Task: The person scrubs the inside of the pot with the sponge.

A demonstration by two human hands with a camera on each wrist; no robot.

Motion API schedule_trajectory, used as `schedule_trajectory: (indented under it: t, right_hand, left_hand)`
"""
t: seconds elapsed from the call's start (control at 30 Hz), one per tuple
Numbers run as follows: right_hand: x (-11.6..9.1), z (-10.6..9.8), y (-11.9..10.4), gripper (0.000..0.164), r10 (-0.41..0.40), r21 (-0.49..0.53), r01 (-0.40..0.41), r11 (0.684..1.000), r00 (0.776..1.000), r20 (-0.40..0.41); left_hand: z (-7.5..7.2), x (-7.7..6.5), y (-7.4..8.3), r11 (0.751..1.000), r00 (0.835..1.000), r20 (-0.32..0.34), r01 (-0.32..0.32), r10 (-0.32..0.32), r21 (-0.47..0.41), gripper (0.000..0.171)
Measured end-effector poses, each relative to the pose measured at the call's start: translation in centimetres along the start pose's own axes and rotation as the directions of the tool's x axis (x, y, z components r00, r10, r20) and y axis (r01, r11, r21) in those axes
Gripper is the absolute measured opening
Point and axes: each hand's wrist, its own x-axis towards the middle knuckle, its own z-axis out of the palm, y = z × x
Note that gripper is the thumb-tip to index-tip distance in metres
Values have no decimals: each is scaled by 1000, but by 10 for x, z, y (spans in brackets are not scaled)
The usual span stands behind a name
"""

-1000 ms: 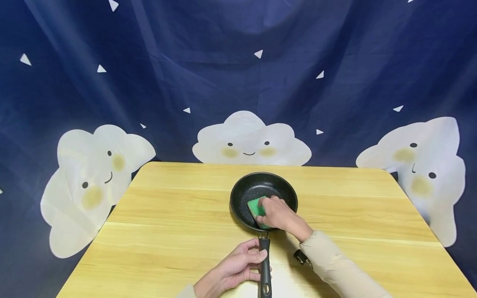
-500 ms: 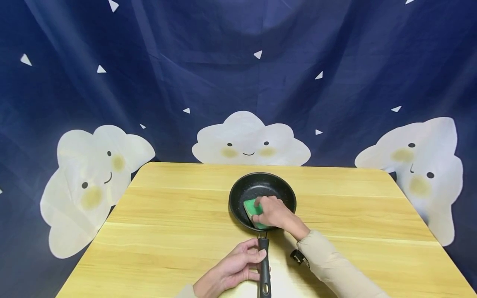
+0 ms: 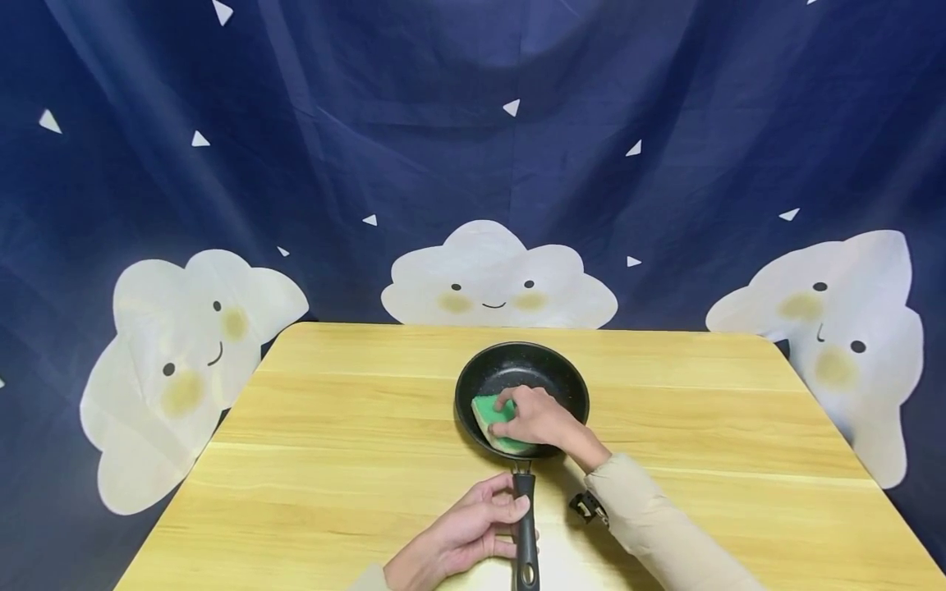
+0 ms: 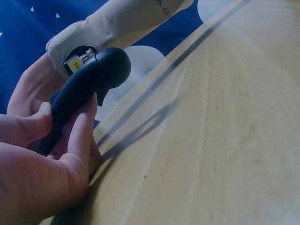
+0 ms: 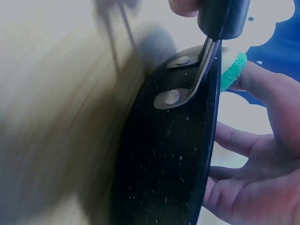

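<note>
A black speckled frying pan (image 3: pixel 502 365) stands on the wooden table, its handle (image 3: pixel 526 525) pointing toward me. My left hand (image 3: pixel 473 525) grips that handle, thumb on top and fingers beneath, as the left wrist view shows from close by. Inside the pan lies a sponge (image 3: pixel 488 414) with a green scouring face up and a pale side below. My right hand (image 3: pixel 543 419) holds the sponge from above, thumb and fingers bent at it. In the right wrist view the pan's outer wall (image 5: pixel 164 145) hides most of the sponge; a green edge shows past the rim.
The wooden table (image 3: pixel 332 427) spreads to both sides of the pan. Behind it hangs a dark blue curtain (image 3: pixel 443 148) with white clouds. A small black device (image 3: pixel 588 507) sits at the right sleeve (image 3: pixel 658 517).
My right hand has slid the sponge leftward across the pan's near part, and more of the green face shows. The left hand stays on the handle, and the pan has hardly moved.
</note>
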Motion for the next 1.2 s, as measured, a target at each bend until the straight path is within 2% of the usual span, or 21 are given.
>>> schedule_trajectory:
  t: [0.53,0.77,1.2]
  right_hand:
    - [10,6,-8,35,-1,86,2,996,1000,-11]
    - [14,8,-8,35,33,118,-30,993,999,-25]
    - [20,11,-13,36,60,146,-51,988,997,-57]
  left_hand:
    - [0,2,0,1000,1000,9,-3,3,5,21]
    - [0,1,0,1000,1000,16,11,-11,-3,18]
    - [0,1,-1,1000,1000,-1,-7,7,10,22]
